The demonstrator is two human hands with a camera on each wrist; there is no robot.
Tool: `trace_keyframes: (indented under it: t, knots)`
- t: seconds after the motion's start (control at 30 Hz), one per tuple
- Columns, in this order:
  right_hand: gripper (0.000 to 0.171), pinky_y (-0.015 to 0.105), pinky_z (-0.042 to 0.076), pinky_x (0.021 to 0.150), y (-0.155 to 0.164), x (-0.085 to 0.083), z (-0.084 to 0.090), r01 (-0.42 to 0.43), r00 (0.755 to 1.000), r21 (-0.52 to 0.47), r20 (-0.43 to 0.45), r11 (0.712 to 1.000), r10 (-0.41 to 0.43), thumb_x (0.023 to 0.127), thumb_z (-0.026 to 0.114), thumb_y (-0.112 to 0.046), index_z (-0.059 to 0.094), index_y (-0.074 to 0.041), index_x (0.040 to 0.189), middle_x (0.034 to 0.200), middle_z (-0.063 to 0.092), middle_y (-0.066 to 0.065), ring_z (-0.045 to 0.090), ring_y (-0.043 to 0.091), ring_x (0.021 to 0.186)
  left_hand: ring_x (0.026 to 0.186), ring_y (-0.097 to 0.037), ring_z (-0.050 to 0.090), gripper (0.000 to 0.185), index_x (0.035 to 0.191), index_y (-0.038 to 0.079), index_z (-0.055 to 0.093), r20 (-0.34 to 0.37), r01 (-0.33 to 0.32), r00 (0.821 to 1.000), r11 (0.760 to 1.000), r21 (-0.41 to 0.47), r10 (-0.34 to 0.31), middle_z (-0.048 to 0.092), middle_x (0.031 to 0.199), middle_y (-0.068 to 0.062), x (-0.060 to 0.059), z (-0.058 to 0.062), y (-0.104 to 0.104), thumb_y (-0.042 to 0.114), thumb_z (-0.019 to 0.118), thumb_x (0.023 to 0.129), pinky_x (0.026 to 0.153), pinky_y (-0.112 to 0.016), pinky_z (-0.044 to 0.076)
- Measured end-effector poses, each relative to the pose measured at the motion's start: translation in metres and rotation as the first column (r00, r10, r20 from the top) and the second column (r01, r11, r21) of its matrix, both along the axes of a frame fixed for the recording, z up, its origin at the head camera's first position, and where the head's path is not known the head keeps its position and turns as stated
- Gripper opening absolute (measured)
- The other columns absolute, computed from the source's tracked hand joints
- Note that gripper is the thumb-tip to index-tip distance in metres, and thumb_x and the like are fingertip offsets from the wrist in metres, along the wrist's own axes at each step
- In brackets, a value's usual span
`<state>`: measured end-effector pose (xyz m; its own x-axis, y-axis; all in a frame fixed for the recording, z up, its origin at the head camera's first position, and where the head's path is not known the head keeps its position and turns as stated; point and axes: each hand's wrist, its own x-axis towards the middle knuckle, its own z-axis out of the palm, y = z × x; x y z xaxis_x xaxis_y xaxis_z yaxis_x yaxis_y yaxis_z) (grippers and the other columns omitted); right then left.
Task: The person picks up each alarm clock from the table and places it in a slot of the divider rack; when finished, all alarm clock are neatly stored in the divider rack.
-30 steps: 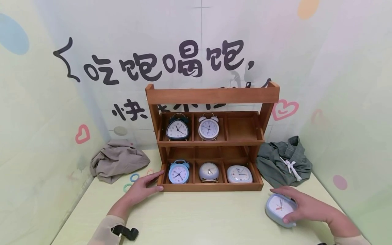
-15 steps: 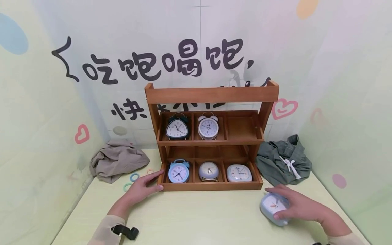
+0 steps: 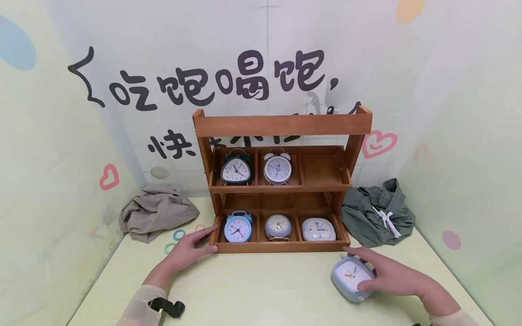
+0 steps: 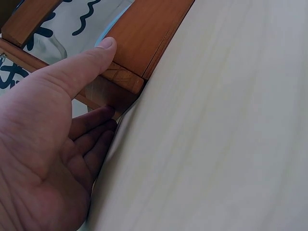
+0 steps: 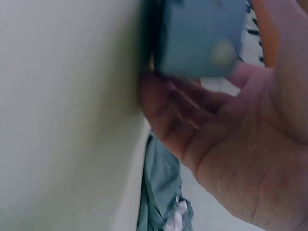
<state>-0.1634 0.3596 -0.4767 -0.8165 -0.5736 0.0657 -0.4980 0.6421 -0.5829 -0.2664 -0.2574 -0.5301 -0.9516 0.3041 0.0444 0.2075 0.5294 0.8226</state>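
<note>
A light-blue rounded alarm clock [image 3: 350, 281] is at the front right of the table, and my right hand [image 3: 393, 277] grips it with the thumb at its near side. The right wrist view shows the clock's blurred blue body [image 5: 199, 38] beside the fingers, close to the tabletop. My left hand [image 3: 188, 251] touches the lower left corner of a brown wooden shelf [image 3: 281, 247]. Up close in the left wrist view, the thumb [image 4: 89, 62] lies on the corner's front and the other fingers rest along its side.
Upper shelf compartments hold a dark green clock [image 3: 235, 171] and a white clock [image 3: 277, 170]. Below stand a blue clock [image 3: 238, 228], a round clock [image 3: 278, 226] and a pale clock [image 3: 319, 229]. Grey-brown cloth [image 3: 159, 213], hair ties [image 3: 178, 234] and green cloth [image 3: 375, 213] flank the shelf.
My right hand has moved left across the front of the table, carrying the light-blue alarm clock with it. The left hand stays at the shelf corner.
</note>
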Motion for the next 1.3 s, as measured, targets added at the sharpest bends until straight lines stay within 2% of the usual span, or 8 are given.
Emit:
trace_keyframes:
  t: [0.13, 0.4, 0.63, 0.73, 0.87, 0.93, 1.13, 1.3]
  knots:
    - [0.098, 0.024, 0.05, 0.1, 0.01, 0.002, -0.002, -0.066, 0.998, -0.058, -0.005, 0.996, 0.066, 0.083, 0.101, -0.032, 0.051, -0.008, 0.164, 0.158, 0.054, 0.02, 0.05, 0.002, 0.135, 0.165, -0.039, 0.033, 0.072, 0.161, 0.038, 0.061, 0.002, 0.001, 1.0, 1.0, -0.002, -0.001, 0.051, 0.171, -0.002, -0.001, 0.0, 0.001, 0.052, 0.087, 0.096, 0.132, -0.065, 0.028]
    - [0.105, 0.022, 0.048, 0.103, 0.007, -0.003, -0.013, -0.139, 0.989, -0.067, -0.057, 0.988, 0.135, 0.079, 0.103, -0.037, 0.05, -0.013, 0.166, 0.158, 0.058, 0.006, 0.054, 0.006, 0.135, 0.165, -0.041, 0.032, 0.072, 0.163, 0.035, 0.06, -0.002, 0.006, 1.0, 1.0, -0.007, -0.006, 0.05, 0.171, -0.004, 0.0, 0.0, 0.0, 0.049, 0.086, 0.098, 0.132, -0.065, 0.028]
    - [0.108, 0.022, 0.048, 0.106, 0.0, 0.0, -0.013, -0.112, 0.993, -0.054, -0.029, 0.992, 0.111, 0.078, 0.103, -0.044, 0.05, -0.018, 0.168, 0.158, 0.061, 0.009, 0.052, 0.005, 0.14, 0.165, -0.04, 0.03, 0.073, 0.163, 0.036, 0.059, 0.006, -0.002, 1.0, 1.0, -0.014, 0.002, 0.049, 0.172, -0.005, -0.001, 0.0, 0.0, 0.051, 0.086, 0.097, 0.132, -0.064, 0.027]
    - [0.104, 0.026, 0.05, 0.107, -0.005, 0.001, -0.009, -0.095, 0.995, -0.03, 0.024, 0.995, 0.095, 0.081, 0.101, -0.047, 0.051, -0.021, 0.168, 0.159, 0.059, 0.012, 0.052, 0.007, 0.142, 0.166, -0.041, 0.029, 0.073, 0.164, 0.035, 0.059, 0.004, 0.001, 1.0, 1.0, -0.013, 0.0, 0.048, 0.173, -0.005, 0.0, 0.001, 0.0, 0.051, 0.086, 0.098, 0.132, -0.065, 0.026]
    - [0.096, 0.031, 0.051, 0.108, -0.01, 0.002, -0.004, -0.068, 0.992, 0.008, 0.11, 0.998, 0.067, 0.085, 0.098, -0.05, 0.053, -0.027, 0.166, 0.161, 0.057, 0.012, 0.051, 0.01, 0.142, 0.165, -0.042, 0.029, 0.072, 0.163, 0.034, 0.06, -0.004, 0.006, 1.0, 1.0, 0.005, -0.006, 0.05, 0.171, -0.004, 0.001, 0.0, 0.0, 0.049, 0.087, 0.098, 0.132, -0.065, 0.026]
    - [0.096, 0.033, 0.051, 0.108, -0.013, 0.002, -0.003, -0.055, 0.991, 0.029, 0.125, 0.998, 0.051, 0.084, 0.097, -0.052, 0.053, -0.029, 0.167, 0.162, 0.056, 0.011, 0.052, 0.013, 0.143, 0.165, -0.043, 0.029, 0.072, 0.163, 0.033, 0.06, -0.014, 0.01, 1.0, 1.0, 0.008, -0.01, 0.051, 0.171, -0.004, 0.001, 0.0, 0.0, 0.048, 0.086, 0.098, 0.132, -0.066, 0.025]
    - [0.1, 0.038, 0.053, 0.11, -0.021, 0.003, 0.0, -0.046, 0.994, 0.068, 0.105, 0.997, 0.038, 0.082, 0.097, -0.059, 0.053, -0.03, 0.167, 0.163, 0.056, 0.012, 0.053, 0.024, 0.147, 0.166, -0.042, 0.027, 0.07, 0.161, 0.034, 0.062, -0.022, 0.001, 1.0, 1.0, 0.007, -0.001, 0.051, 0.17, -0.004, 0.001, 0.0, 0.001, 0.049, 0.087, 0.097, 0.133, -0.064, 0.024]
    - [0.099, 0.036, 0.055, 0.109, -0.028, -0.001, 0.002, -0.064, 0.998, 0.09, 0.006, 0.994, 0.064, 0.079, 0.096, -0.063, 0.058, -0.026, 0.162, 0.16, 0.059, 0.013, 0.058, 0.027, 0.142, 0.165, -0.044, 0.028, 0.07, 0.161, 0.033, 0.062, -0.026, 0.005, 1.0, 1.0, 0.01, -0.005, 0.052, 0.17, -0.005, 0.001, 0.0, 0.001, 0.048, 0.087, 0.097, 0.132, -0.066, 0.025]
